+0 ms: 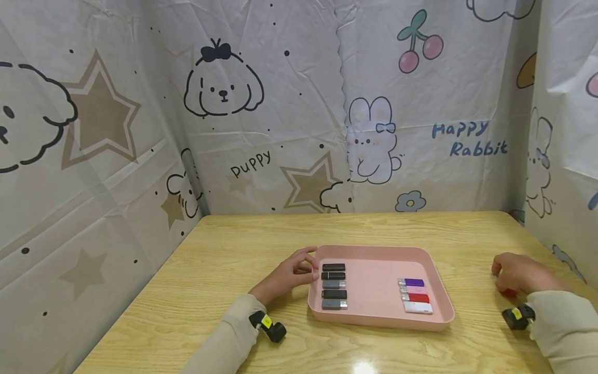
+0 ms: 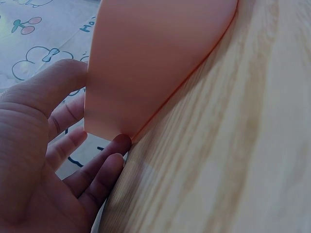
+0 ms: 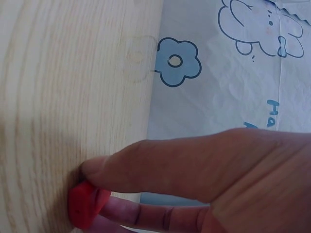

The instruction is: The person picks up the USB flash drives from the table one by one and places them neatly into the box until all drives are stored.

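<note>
On the right side of the table my right hand [image 1: 528,274] pinches a red USB stick [image 1: 509,293] between thumb and fingers. The right wrist view shows the red end of this stick [image 3: 83,206] close against the wood, its other end hidden by the hand. My left hand [image 1: 290,274] touches the left wall of a pink tray [image 1: 374,323] with relaxed, slightly bent fingers. Inside, black and grey USB sticks [image 1: 334,294] form a column on the left. Purple, pink, red and white USB sticks [image 1: 418,308] form another on the right.
The tray stands on a light wooden table [image 1: 243,239]. Behind and beside the table hangs a white curtain [image 1: 289,130] with cartoon prints. A black camera [image 1: 276,331] is strapped to the left wrist, another camera [image 1: 514,318] to the right.
</note>
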Demonstrator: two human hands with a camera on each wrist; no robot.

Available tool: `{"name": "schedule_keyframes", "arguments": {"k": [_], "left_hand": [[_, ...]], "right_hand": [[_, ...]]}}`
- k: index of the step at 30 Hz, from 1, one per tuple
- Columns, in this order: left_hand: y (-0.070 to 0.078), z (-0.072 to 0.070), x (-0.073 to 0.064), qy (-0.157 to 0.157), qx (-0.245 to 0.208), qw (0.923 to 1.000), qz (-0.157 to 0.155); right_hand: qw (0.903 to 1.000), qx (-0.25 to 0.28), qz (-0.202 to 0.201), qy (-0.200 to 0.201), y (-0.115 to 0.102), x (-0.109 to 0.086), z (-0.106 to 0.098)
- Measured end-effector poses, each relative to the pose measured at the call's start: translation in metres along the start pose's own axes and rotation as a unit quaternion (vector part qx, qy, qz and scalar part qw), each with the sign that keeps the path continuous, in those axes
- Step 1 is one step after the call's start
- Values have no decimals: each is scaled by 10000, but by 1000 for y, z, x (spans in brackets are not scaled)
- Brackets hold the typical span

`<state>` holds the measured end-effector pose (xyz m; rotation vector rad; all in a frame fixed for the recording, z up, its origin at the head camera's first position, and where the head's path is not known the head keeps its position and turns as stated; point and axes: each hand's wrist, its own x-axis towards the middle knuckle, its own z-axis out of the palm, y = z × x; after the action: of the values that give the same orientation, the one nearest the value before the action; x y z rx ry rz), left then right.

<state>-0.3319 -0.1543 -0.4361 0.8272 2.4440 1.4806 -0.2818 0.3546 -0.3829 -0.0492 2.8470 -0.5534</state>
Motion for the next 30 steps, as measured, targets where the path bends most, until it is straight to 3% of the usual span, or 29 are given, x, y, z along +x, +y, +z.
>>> {"name": "schedule_keyframes", "arguments": {"k": [13,30], "left_hand": [[0,0,0,3,-42,10000,-23],[-1,0,0,13,-4,10000,-10]], "right_hand": [[10000,37,-66,30,-1,0,0],[9961,-373,-546,589,-23,1,-6]]}}
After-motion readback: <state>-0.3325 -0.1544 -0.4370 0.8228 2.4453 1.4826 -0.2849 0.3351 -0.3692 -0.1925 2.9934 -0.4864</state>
